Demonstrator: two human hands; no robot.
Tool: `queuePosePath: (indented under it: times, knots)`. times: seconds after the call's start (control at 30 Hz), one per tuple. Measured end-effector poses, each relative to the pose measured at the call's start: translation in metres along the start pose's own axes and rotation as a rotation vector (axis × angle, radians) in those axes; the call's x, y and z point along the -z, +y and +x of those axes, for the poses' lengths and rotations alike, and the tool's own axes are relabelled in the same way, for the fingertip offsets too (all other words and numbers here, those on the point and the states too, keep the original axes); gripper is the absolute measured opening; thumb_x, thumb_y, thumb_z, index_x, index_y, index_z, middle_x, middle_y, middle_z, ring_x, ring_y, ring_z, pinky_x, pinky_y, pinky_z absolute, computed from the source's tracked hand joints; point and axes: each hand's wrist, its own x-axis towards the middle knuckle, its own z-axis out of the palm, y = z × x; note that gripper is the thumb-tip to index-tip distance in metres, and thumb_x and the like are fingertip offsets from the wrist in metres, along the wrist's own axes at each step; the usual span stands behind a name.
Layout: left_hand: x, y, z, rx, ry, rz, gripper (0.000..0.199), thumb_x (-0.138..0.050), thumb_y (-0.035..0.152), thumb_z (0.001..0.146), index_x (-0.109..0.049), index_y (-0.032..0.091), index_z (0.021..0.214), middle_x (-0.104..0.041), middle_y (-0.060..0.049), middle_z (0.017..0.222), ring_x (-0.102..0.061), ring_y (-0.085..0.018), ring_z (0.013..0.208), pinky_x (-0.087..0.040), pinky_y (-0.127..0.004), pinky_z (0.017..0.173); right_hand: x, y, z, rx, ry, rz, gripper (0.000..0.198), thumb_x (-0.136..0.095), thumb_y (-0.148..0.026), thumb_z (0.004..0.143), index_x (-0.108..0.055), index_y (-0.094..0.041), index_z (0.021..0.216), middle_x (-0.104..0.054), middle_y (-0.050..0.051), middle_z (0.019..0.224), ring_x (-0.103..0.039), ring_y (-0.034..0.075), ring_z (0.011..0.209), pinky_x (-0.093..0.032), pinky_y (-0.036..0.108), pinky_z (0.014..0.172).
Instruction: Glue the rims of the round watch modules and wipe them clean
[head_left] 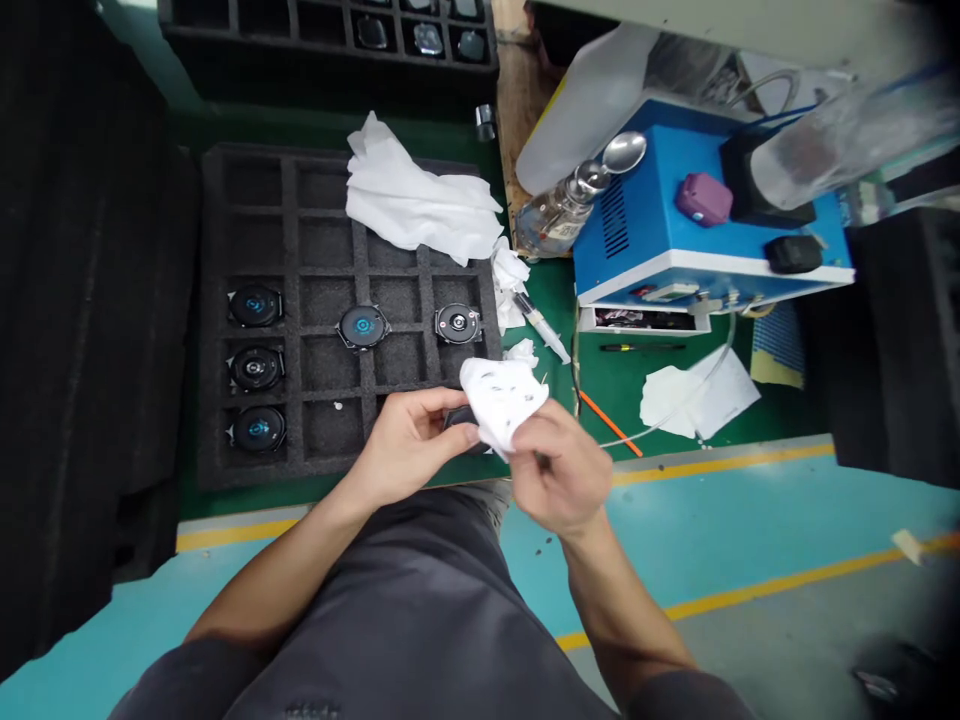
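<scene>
My left hand grips a dark watch case between thumb and fingers at the front edge of the foam tray. Most of that watch is hidden by the fingers and a cloth. Pinched in my right hand is a white wipe with dark smudges, held over the watch. Round watch cases, among them one with a blue mark and one with a pale centre, lie in compartments of the black foam tray. A larger white cloth is draped over the tray's back right.
Right of the tray lie crumpled tissues, a syringe and an orange stick. Beyond stand a glass bottle, a white jug and a blue machine. Another foam tray sits behind; black foam rises at left.
</scene>
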Motion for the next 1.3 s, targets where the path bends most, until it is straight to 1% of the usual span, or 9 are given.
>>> queuePosePath:
  times: [0.07, 0.17, 0.27, 0.4, 0.7, 0.83, 1.07, 1.17, 1.3]
  knots:
    - [-0.003, -0.002, 0.000, -0.033, 0.032, 0.036, 0.029, -0.089, 0.019, 0.071, -0.084, 0.019, 0.099, -0.082, -0.007, 0.096, -0.075, -0.021, 0.086, -0.061, -0.030, 0.082, -0.001, -0.002, 0.000, -0.068, 0.084, 0.001, 0.020, -0.061, -0.005, 0.089, -0.062, -0.025, 0.094, -0.068, 0.001, 0.081, -0.067, 0.017, 0.077, -0.055, 0.029, 0.065]
    - [-0.003, -0.004, -0.001, -0.080, 0.140, 0.048, 0.027, -0.086, 0.019, 0.074, -0.083, 0.018, 0.101, -0.082, -0.008, 0.100, -0.076, -0.021, 0.091, -0.062, -0.031, 0.084, 0.002, 0.002, 0.003, -0.400, 0.394, 0.160, 0.003, -0.064, -0.024, 0.095, -0.061, -0.026, 0.095, -0.062, -0.001, 0.076, -0.062, 0.014, 0.066, -0.050, 0.025, 0.058]
    - [0.001, -0.005, -0.001, -0.149, 0.202, 0.057, 0.024, -0.086, 0.018, 0.074, -0.082, 0.019, 0.097, -0.081, -0.007, 0.094, -0.075, -0.018, 0.084, -0.062, -0.027, 0.079, 0.007, 0.006, 0.008, -0.633, 0.493, 0.391, 0.018, -0.070, -0.041, 0.093, -0.060, -0.026, 0.092, -0.051, -0.006, 0.065, -0.048, 0.010, 0.053, -0.044, 0.021, 0.051]
    - [0.002, -0.002, -0.001, -0.244, 0.202, 0.030, 0.018, -0.087, 0.014, 0.072, -0.079, 0.019, 0.087, -0.079, -0.004, 0.089, -0.074, -0.016, 0.085, -0.062, -0.025, 0.079, 0.008, 0.000, 0.009, -0.685, 0.547, 0.497, 0.021, -0.078, -0.041, 0.087, -0.064, -0.025, 0.090, -0.052, -0.006, 0.063, -0.046, 0.008, 0.052, -0.043, 0.020, 0.051]
    - [-0.003, -0.002, -0.003, -0.292, 0.206, 0.074, 0.017, -0.087, 0.013, 0.072, -0.079, 0.020, 0.085, -0.077, -0.004, 0.089, -0.073, -0.016, 0.087, -0.059, -0.025, 0.080, 0.005, -0.013, -0.007, -0.683, 0.499, 0.359, 0.016, -0.078, -0.035, 0.087, -0.069, -0.024, 0.095, -0.061, -0.006, 0.063, -0.051, 0.009, 0.051, -0.043, 0.022, 0.049]
    - [-0.003, -0.003, -0.003, -0.315, 0.213, 0.127, 0.018, -0.087, 0.012, 0.072, -0.080, 0.020, 0.086, -0.077, -0.005, 0.088, -0.071, -0.015, 0.085, -0.059, -0.024, 0.079, 0.000, -0.013, -0.008, -0.561, 0.414, 0.240, 0.006, -0.072, -0.024, 0.090, -0.067, -0.024, 0.093, -0.064, -0.002, 0.074, -0.057, 0.011, 0.060, -0.047, 0.024, 0.053]
    - [-0.004, -0.002, -0.004, -0.314, 0.149, 0.182, 0.020, -0.084, 0.013, 0.075, -0.082, 0.020, 0.093, -0.076, -0.005, 0.090, -0.071, -0.015, 0.084, -0.058, -0.022, 0.077, -0.002, -0.005, 0.008, -0.047, 0.083, -0.062, 0.029, -0.068, 0.002, 0.084, -0.066, -0.021, 0.101, -0.074, 0.003, 0.084, -0.068, 0.018, 0.081, -0.058, 0.035, 0.073]
    - [-0.005, -0.001, -0.006, -0.225, 0.150, 0.202, 0.020, -0.083, 0.015, 0.076, -0.083, 0.019, 0.095, -0.078, -0.006, 0.090, -0.072, -0.016, 0.083, -0.058, -0.024, 0.076, 0.001, 0.001, 0.012, 0.118, 0.000, -0.184, 0.027, -0.066, 0.003, 0.085, -0.067, -0.017, 0.103, -0.078, 0.007, 0.086, -0.072, 0.020, 0.082, -0.060, 0.035, 0.074]
    - [-0.007, 0.000, -0.007, -0.150, 0.182, 0.232, 0.020, -0.081, 0.016, 0.076, -0.082, 0.017, 0.096, -0.080, -0.007, 0.092, -0.074, -0.017, 0.082, -0.060, -0.025, 0.074, 0.004, 0.008, 0.007, 0.246, -0.076, -0.287, 0.022, -0.062, -0.001, 0.089, -0.070, -0.014, 0.104, -0.081, 0.009, 0.089, -0.074, 0.022, 0.084, -0.061, 0.036, 0.071]
